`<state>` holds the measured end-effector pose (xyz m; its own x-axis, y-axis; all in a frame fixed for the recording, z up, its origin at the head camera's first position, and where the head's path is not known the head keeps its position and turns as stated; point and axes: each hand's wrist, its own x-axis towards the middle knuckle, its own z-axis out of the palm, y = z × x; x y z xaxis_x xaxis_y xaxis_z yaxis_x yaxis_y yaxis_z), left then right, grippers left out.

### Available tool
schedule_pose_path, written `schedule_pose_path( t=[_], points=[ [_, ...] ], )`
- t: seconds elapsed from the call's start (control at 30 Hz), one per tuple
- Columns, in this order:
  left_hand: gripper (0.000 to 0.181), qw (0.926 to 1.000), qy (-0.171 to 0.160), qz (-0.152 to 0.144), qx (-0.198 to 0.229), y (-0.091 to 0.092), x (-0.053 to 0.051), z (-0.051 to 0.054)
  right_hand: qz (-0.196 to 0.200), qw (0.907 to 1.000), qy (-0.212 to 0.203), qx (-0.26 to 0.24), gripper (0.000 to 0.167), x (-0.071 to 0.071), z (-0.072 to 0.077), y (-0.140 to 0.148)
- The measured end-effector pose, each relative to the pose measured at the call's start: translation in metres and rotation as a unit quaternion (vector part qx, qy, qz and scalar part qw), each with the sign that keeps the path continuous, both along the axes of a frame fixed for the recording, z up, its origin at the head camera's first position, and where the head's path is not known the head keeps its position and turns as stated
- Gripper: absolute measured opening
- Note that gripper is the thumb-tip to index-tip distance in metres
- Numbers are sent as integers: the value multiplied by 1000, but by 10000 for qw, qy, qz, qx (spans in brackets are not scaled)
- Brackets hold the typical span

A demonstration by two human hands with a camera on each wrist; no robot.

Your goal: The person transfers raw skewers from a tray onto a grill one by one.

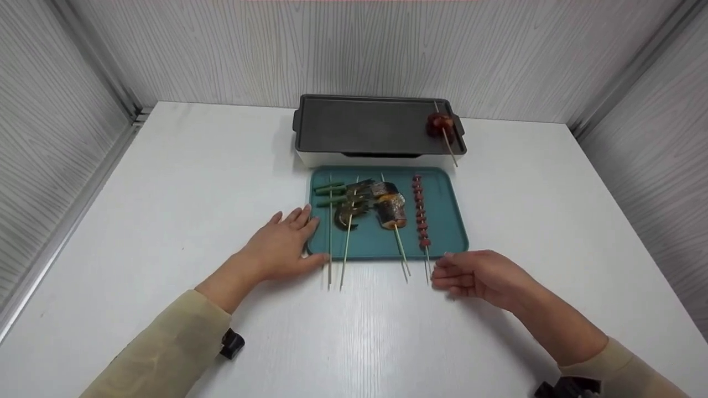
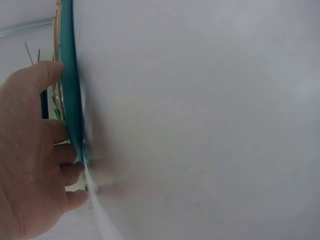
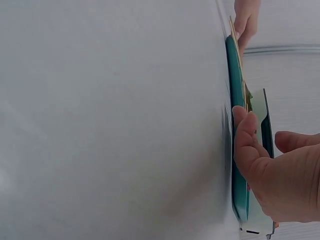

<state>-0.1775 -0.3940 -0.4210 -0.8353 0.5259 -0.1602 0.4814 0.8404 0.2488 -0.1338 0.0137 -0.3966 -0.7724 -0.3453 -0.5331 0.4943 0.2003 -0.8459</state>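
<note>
Four skewers [image 1: 391, 209] lie on the teal tray [image 1: 447, 215] before the grill [image 1: 359, 127]. Hands apart: left hand [image 1: 283, 247] spread at its left edge, right hand [image 1: 489, 278] loosely bent near its front right corner, possibly touching it.

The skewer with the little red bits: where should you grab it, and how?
Probably by its bare stick end, with a gentle pinch. That end pokes out past the near edge of the teal tray, while the red bits crowd the part farther up. Coming from the right looks easiest: the right hand is there, and the silvery-chunk skewer lies on the left.
</note>
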Motion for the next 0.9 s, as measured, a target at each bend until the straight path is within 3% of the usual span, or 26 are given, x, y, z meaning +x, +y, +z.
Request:
schedule_pose_path(
  t=[0.9],
  points=[
    [94,9999,-68,26,-83,0,1,0,-310,9970,-591,-387,46,-7,-10,-15]
  ],
)
